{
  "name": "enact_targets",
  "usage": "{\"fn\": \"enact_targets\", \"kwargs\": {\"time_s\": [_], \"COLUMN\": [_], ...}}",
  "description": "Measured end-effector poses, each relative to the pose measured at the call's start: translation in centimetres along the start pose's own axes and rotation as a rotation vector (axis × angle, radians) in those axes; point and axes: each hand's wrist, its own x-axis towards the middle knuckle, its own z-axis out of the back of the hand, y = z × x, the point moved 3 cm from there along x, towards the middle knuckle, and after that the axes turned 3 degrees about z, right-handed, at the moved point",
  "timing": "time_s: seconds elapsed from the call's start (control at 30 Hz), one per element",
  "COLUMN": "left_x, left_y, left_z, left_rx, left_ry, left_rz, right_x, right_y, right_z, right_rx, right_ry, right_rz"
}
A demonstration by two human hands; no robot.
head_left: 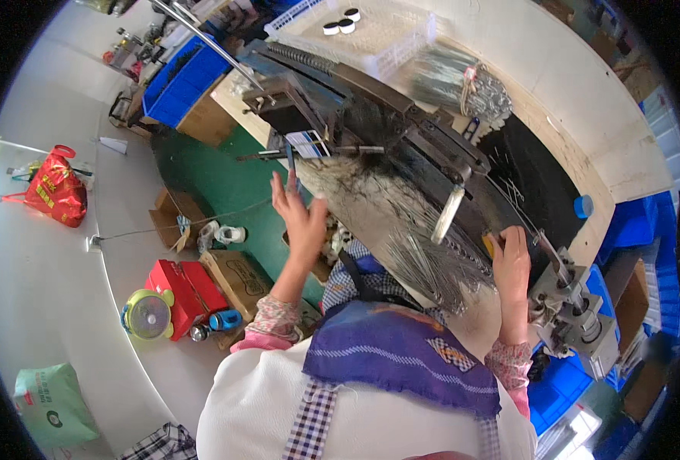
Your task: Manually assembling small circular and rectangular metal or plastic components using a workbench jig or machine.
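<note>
My left hand (303, 224) is raised at the left side of a dark metal bench machine (378, 111), fingers apart and thumb out to the side. Its fingertips come close to a thin dark lever (291, 159) hanging from the machine; contact cannot be told. At the machine's right end, my right hand (513, 257) has its fingers curled beside a small yellow piece (488, 245). What those fingers hold, if anything, is hidden. Between my hands, many thin metal rods (424, 264) lie loose on the worn bench, below a pale handle (448, 215).
A bundle of metal rods (470, 88) and a white crate (401, 46) stand behind the machine. A motor-like metal unit (581, 326) sits at right, near a blue cap (583, 206). Blue bins (183, 84), a red box (190, 295) and a small fan (148, 316) are at left.
</note>
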Motion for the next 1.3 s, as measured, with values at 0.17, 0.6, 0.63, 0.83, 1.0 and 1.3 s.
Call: {"fn": "enact_targets", "kwargs": {"time_s": [0.17,0.6,0.63,0.83,1.0,1.3], "left_x": [0.4,1.5,0.9,-3.1,-6.8,-6.3], "left_y": [-2.9,-0.7,-4.4,-22.0,-22.6,-21.0], "left_z": [-3.2,-10.2,-8.5,-8.2,-13.8,-13.9], "left_rx": [-0.177,-1.216,-0.990,-1.209,-1.179,-1.217], "left_ry": [0.262,0.523,0.322,1.673,1.776,1.175], "left_rz": [0.098,0.881,0.727,0.435,0.872,0.604], "right_x": [0.5,0.4,0.4,-0.3,-2.6,-3.9], "right_y": [0.5,-0.5,-0.5,-0.4,1.0,4.5], "right_z": [0.4,0.0,-0.6,0.0,1.1,12.9], "right_rx": [0.032,-0.029,-0.021,-0.041,-0.100,-0.085], "right_ry": [-0.043,0.021,0.068,0.006,-0.030,-0.112], "right_rz": [0.022,-0.107,-0.172,-0.152,-0.036,0.140]}}
